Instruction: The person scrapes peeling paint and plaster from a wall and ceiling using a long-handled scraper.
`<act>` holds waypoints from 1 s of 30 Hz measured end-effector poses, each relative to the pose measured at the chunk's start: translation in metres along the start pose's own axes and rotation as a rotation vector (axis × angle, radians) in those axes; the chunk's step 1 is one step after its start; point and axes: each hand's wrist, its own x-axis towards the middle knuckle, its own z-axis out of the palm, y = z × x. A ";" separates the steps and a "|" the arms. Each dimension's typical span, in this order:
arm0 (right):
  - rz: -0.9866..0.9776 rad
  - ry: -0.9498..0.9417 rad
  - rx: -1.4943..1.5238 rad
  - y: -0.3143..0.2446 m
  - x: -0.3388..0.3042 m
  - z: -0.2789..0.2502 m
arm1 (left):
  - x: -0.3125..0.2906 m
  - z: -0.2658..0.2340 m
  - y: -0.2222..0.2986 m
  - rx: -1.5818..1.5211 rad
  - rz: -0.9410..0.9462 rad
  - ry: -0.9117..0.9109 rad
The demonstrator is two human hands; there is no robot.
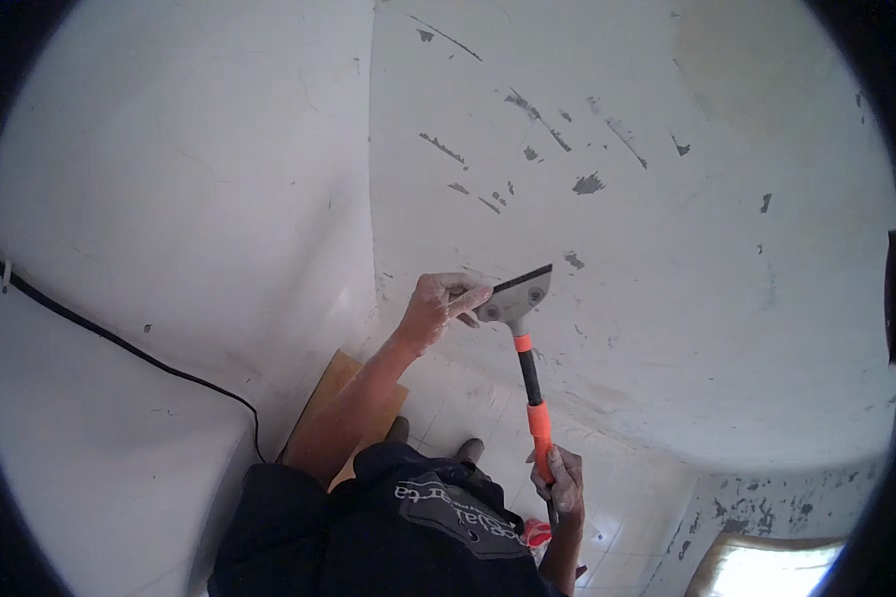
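One long-handled scraper [529,376]: left hand [441,306] pinches its blade [526,283], right hand [564,479] clasps its handle [539,426]; left forearm [346,410] partly hides a brown board [335,375] near a black cable [119,343].

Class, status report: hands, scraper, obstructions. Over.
Left hand pinching blade end. Right hand gripping handle. Scraper held blade-up. Black cable left, not in the way.

The left hand [446,304] covers one corner of the scraper [530,380], and the right hand [564,480] hides part of its handle. Behind the left forearm [361,400], a board [382,410] is partly hidden. The red thing [537,534], just below the right hand, is too little seen to name.
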 end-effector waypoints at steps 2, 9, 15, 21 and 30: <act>-0.028 0.032 -0.005 0.001 0.000 -0.002 | -0.001 -0.016 -0.016 -0.002 -0.047 -0.026; -0.092 0.150 0.143 0.006 -0.003 -0.012 | 0.030 -0.045 -0.020 1.037 0.345 0.406; -0.085 0.152 0.089 0.009 -0.010 -0.010 | 0.116 -0.038 0.073 1.031 0.836 0.539; -0.093 0.122 0.088 0.012 -0.019 -0.006 | 0.174 0.001 0.061 1.053 0.987 0.686; -0.081 0.210 0.151 0.018 -0.026 -0.006 | 0.156 0.024 -0.019 1.301 0.848 0.380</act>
